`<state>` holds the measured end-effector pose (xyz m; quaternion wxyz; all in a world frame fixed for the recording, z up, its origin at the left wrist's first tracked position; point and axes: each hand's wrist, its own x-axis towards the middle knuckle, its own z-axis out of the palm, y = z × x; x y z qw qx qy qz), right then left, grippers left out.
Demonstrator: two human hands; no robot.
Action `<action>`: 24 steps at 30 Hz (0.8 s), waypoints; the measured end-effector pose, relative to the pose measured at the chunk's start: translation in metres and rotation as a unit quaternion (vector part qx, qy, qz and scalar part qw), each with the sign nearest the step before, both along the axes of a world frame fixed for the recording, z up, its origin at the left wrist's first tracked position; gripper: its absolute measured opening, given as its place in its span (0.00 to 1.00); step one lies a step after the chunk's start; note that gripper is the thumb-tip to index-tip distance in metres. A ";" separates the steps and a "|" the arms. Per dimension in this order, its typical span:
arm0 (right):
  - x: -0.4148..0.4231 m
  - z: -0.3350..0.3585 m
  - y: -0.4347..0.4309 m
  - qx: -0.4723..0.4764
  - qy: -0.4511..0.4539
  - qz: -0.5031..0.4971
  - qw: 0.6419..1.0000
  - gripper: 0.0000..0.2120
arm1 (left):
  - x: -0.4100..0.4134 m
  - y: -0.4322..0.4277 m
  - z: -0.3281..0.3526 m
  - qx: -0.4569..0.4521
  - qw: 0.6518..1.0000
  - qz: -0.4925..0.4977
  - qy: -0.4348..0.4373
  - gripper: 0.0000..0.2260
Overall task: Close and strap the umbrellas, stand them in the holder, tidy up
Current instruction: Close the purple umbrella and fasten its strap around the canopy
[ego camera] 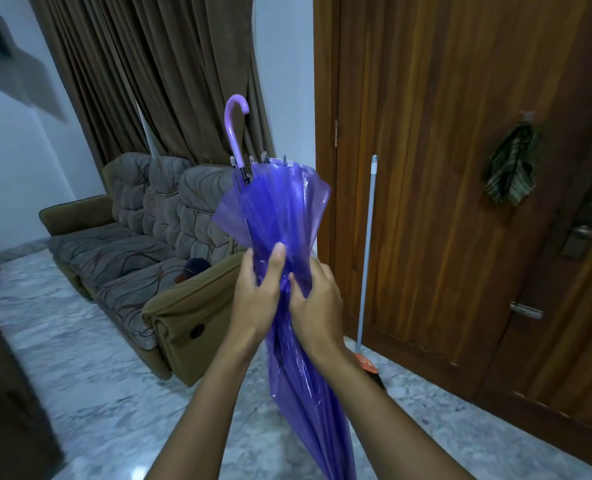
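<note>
Beside one sofa point(132, 251), the left grip point(256, 292) curls round the middle of one purple umbrella point(280, 209), held handle-up. The right grip point(317, 299) clutches the same loose cover just beside it. The umbrella looks folded shut but not yet strapped. One broom point(367, 251) leans against the door. No holder shows, so strapping, standing and tidying seem left.

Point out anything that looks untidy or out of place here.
The purple umbrella is folded but loose: it flares open near the handle, unstrapped, while the left hand and right hand grip its middle. What looks like a cap lies on the sofa, and a broom leans against the door.
</note>
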<state>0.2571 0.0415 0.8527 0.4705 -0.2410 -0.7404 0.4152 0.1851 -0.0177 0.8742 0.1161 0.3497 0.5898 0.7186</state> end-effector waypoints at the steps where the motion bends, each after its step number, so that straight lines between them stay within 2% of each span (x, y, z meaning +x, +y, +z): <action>1: -0.001 -0.001 -0.001 0.024 -0.014 -0.006 1.000 0.18 | -0.002 0.000 -0.002 0.000 1.000 -0.008 0.007 0.19; 4: -0.007 -0.003 -0.005 0.114 -0.058 -0.022 0.992 0.18 | -0.010 0.003 -0.002 -0.002 0.999 0.043 0.033 0.27; 7: -0.008 0.003 -0.008 0.164 -0.048 0.000 0.985 0.21 | -0.018 0.002 0.003 0.026 0.995 0.093 0.019 0.22; 9: -0.004 0.005 -0.009 0.173 -0.044 0.058 0.982 0.23 | -0.025 -0.001 0.009 0.047 0.992 0.118 -0.001 0.19; 13: 0.003 0.008 -0.012 0.091 -0.079 0.155 0.981 0.22 | -0.045 -0.003 0.015 0.063 0.983 0.165 -0.042 0.17; 17: -0.002 0.010 -0.007 0.149 -0.093 0.079 0.981 0.15 | -0.053 -0.007 0.013 0.080 0.985 0.125 -0.090 0.15; 18: -0.003 0.009 -0.007 0.138 -0.092 0.073 0.984 0.14 | -0.053 -0.008 0.012 0.092 0.984 0.107 -0.111 0.13; 21: -0.005 0.008 -0.010 0.036 -0.090 0.126 0.987 0.12 | -0.047 -0.009 0.013 0.142 0.976 0.047 -0.161 0.09; 24: -0.004 0.011 -0.014 -0.023 -0.080 0.201 0.976 0.15 | -0.040 -0.009 0.012 0.167 0.970 0.027 -0.174 0.08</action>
